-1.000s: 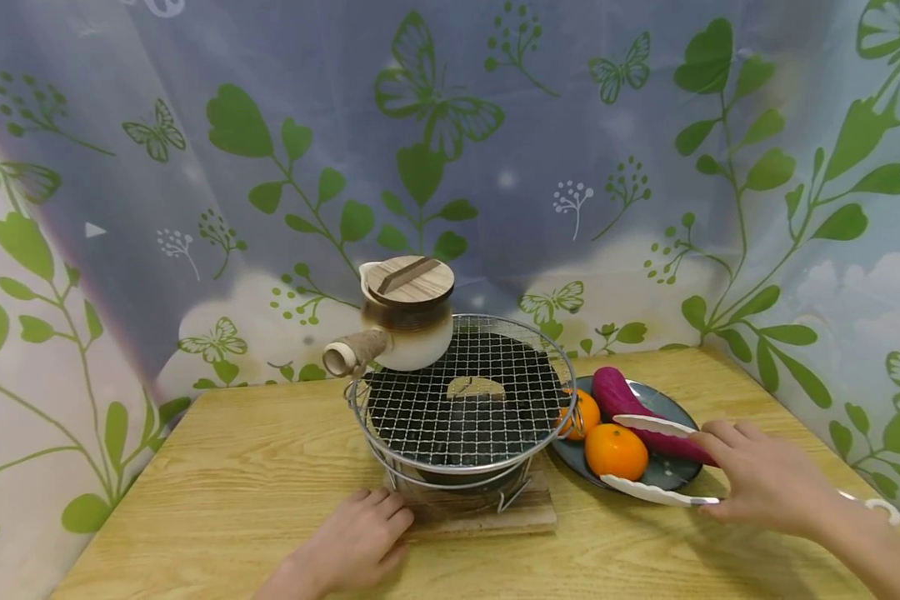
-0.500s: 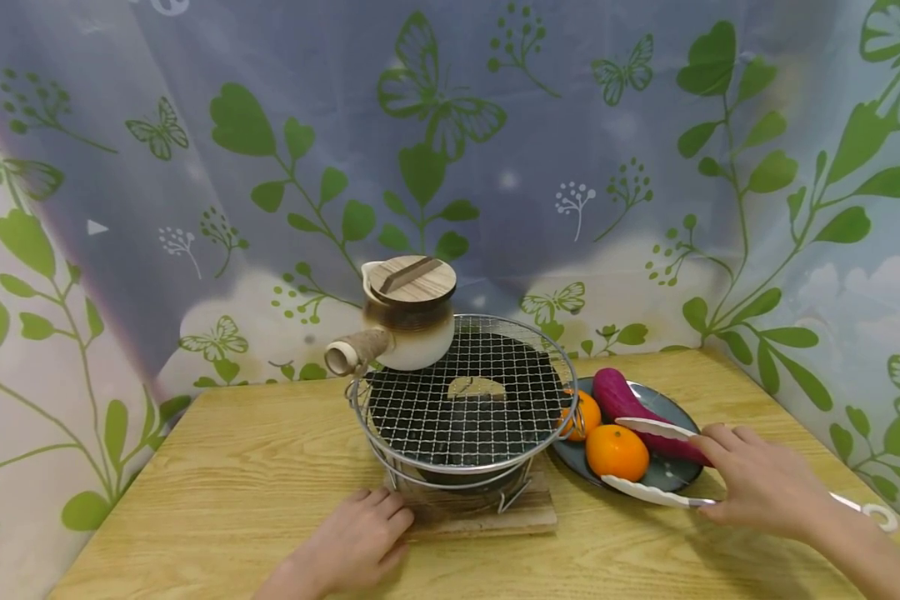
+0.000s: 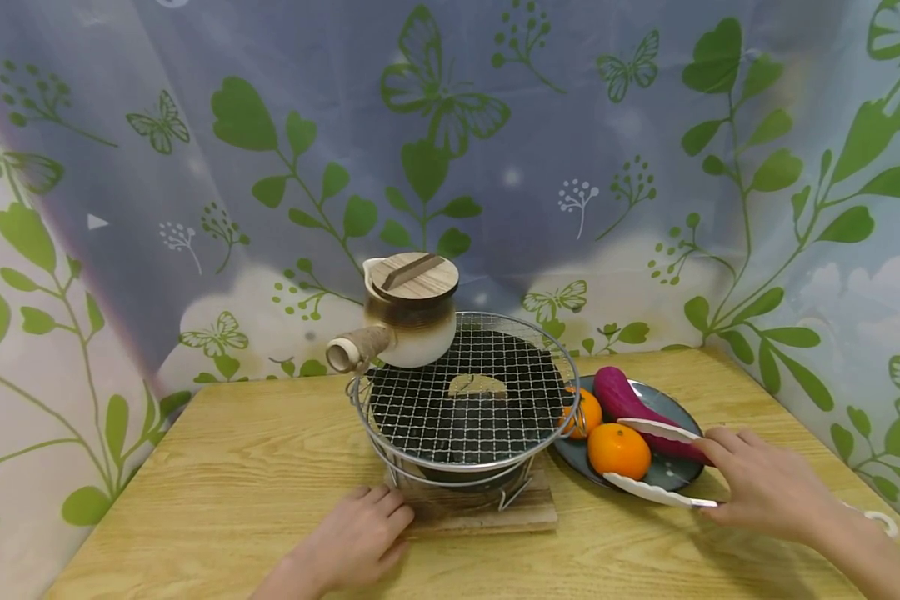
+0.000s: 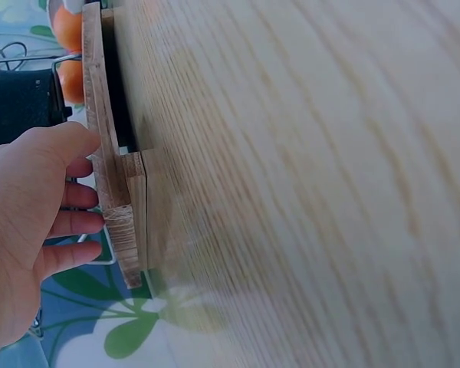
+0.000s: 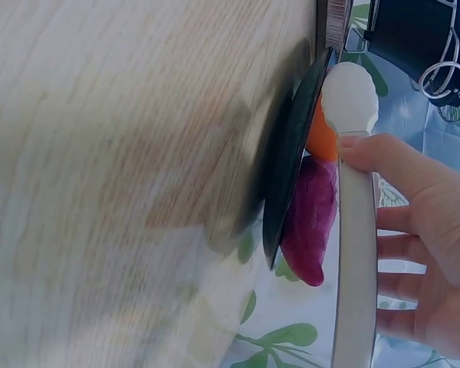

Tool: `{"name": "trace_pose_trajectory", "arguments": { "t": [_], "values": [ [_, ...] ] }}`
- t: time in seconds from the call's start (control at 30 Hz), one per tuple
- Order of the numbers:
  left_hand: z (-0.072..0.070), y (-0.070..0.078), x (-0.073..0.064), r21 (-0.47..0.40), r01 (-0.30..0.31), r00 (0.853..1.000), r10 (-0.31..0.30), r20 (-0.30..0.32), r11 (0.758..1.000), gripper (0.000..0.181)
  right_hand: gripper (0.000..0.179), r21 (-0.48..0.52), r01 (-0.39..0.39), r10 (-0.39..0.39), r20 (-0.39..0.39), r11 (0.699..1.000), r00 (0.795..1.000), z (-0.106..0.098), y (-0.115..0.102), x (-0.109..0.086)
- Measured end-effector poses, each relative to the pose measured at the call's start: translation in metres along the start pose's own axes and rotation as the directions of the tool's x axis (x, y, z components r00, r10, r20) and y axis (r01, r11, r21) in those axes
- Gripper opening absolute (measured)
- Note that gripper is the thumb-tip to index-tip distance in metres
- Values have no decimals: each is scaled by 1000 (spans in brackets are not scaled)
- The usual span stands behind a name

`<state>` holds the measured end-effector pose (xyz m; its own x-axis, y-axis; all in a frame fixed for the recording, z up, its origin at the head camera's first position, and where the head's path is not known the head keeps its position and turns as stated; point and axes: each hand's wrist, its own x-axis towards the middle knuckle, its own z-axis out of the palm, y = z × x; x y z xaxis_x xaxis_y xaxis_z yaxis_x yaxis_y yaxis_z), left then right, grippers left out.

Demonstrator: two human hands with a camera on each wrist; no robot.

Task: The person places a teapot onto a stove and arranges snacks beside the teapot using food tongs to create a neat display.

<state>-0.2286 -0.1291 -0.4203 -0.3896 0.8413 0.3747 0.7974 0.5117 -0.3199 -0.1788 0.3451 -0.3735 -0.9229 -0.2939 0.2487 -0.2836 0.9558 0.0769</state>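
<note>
White scallop-edged tongs, head view: scarcely moved since a second ago; they straddle a glossy round orange on the dark plate, beside a long purple vegetable.
Yellowish wood-grained table: before blue-grey fabric printed with green leaves.
Left hand, left wrist: fingers loosely bent, resting on a brown wooden board.
Right hand, right wrist: pinching the tongs.
</note>
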Motion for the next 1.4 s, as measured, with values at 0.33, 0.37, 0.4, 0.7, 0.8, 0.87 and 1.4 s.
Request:
{"name": "trace_pose_trajectory", "arguments": {
  "t": [0.33,0.37,0.4,0.7,0.8,0.87,1.4],
  "values": [
    [-1,-2,-1,-4,-8,1000,8,-7,1000,24,72,36,4,-3,-15,999,1000,-9,5,1],
    [-1,-2,0,-4,-9,1000,9,-5,1000,25,72,38,3,-2,-20,999,1000,-12,5,1],
    [-1,-3,0,-2,-10,1000,10,-4,1000,26,72,40,5,-5,-20,999,1000,-14,5,1],
    [-2,-4,0,17,-13,1000,13,6,1000,28,78,8,-64,64,1,998,998,-31,8,0],
    [-2,-4,0,14,-13,1000,13,5,1000,28,78,7,-53,53,-32,999,998,-35,11,0],
    [-2,-4,0,12,-14,1000,14,3,1000,27,79,6,-50,50,-51,999,997,-38,13,-2],
    [1,-2,-3,11,-24,1000,24,-16,1000,27,82,-35,-82,79,-64,996,995,-70,18,2]
  ]
}}
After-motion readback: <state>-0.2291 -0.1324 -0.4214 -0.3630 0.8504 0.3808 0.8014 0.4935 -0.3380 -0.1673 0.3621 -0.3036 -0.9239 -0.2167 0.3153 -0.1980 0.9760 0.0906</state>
